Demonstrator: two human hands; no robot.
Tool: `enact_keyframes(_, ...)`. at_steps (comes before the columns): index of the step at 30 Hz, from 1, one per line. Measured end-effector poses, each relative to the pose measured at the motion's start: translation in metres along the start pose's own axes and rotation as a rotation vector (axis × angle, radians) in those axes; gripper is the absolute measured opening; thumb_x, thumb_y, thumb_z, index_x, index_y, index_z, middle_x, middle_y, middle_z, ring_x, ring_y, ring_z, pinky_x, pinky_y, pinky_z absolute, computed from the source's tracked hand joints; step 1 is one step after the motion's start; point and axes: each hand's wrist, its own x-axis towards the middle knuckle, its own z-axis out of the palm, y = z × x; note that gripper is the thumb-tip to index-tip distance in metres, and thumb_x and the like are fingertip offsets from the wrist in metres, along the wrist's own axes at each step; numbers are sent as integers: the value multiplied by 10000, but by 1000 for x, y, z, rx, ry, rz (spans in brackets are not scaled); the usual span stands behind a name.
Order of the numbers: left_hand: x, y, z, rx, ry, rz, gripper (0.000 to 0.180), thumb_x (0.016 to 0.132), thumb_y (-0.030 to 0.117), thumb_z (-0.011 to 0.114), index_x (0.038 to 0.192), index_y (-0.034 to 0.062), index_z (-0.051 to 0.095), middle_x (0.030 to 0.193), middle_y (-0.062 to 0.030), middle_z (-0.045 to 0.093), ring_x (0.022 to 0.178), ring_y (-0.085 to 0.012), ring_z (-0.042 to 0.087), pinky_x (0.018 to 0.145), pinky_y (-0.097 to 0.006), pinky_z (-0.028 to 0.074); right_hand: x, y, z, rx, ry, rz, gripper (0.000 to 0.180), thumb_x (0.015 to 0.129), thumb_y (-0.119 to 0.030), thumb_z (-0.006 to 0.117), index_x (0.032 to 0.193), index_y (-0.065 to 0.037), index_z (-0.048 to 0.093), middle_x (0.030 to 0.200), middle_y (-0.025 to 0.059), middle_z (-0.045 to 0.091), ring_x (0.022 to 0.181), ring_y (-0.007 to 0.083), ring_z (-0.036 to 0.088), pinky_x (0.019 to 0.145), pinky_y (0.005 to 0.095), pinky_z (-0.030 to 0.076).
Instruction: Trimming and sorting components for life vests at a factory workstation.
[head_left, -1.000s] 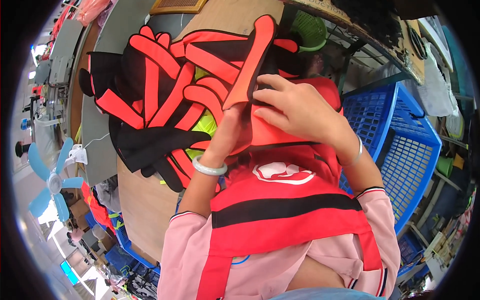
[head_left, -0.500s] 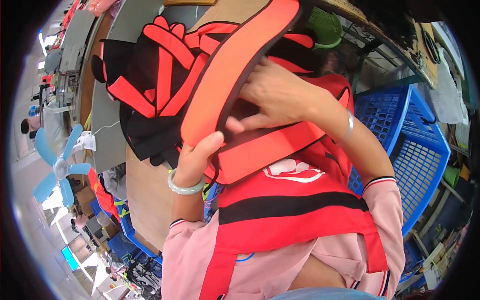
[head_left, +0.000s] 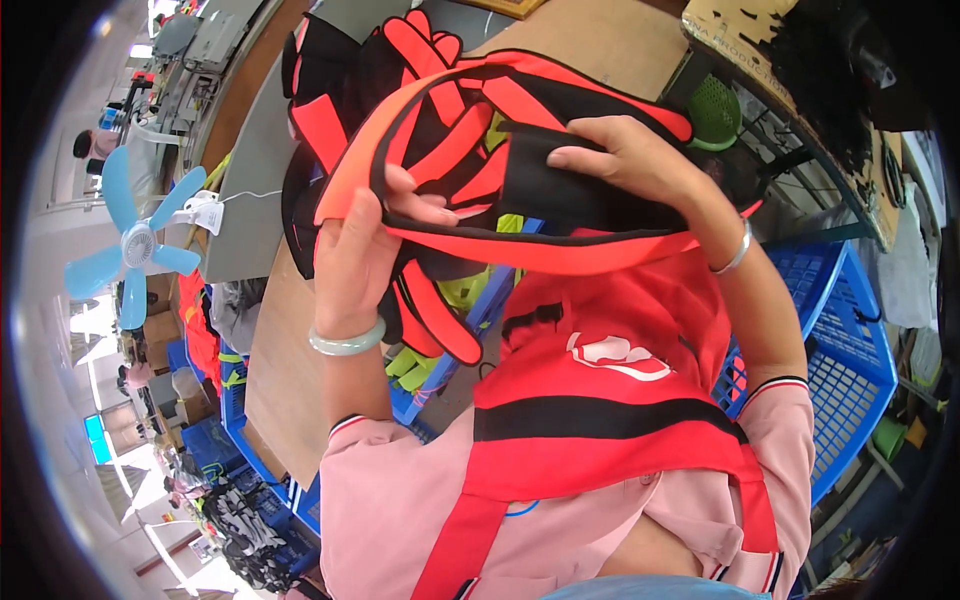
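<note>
A long orange-red strap with black edging and a black inner side bends into a wide loop in front of me. My left hand pinches its left bend, with the thumb on the outside and fingers inside the loop. My right hand grips a broad black end piece of the strap between thumb and fingers; part of that grip is hidden. Beyond the loop lies a heap of similar black and orange-red straps. One loose strap end hangs beside my left wrist.
A tan worktable runs on the left, with a blue fan past it. Blue plastic crates stand at my right. A green basket sits at the far right, below a worn wooden board. I wear a red apron.
The strap, earlier stretched upward with its orange face toward me, now curves into an open loop. My right hand has come out from behind it and shows the black end. The view has shifted.
</note>
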Motion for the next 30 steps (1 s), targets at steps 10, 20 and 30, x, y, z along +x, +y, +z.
enact_keyframes(10,77,-32,1,-956,-291,521,412,1014,432,439,764,122,547,523,71,449,567,-83,454,932,-353,352,-53,-23,-48,246,211,59,350,952,-330,593,998,17,600,822,31,575,790,85,500,702,255,433)
enact_keyframes(20,100,-81,61,-719,-162,-258,309,879,12,578,1175,94,550,1253,-116,589,1202,-286,544,1045,-452,411,-160,-33,-80,-162,719,86,253,882,-188,676,1052,-9,619,818,106,647,737,199,611,672,285,473)
enact_keyframes(30,104,-95,153,-254,-338,-456,375,960,102,499,1324,26,457,1269,-129,577,1139,-247,584,963,-422,474,-218,0,-133,-219,931,127,212,889,-152,657,1054,-23,621,847,152,657,752,284,639,682,325,490)
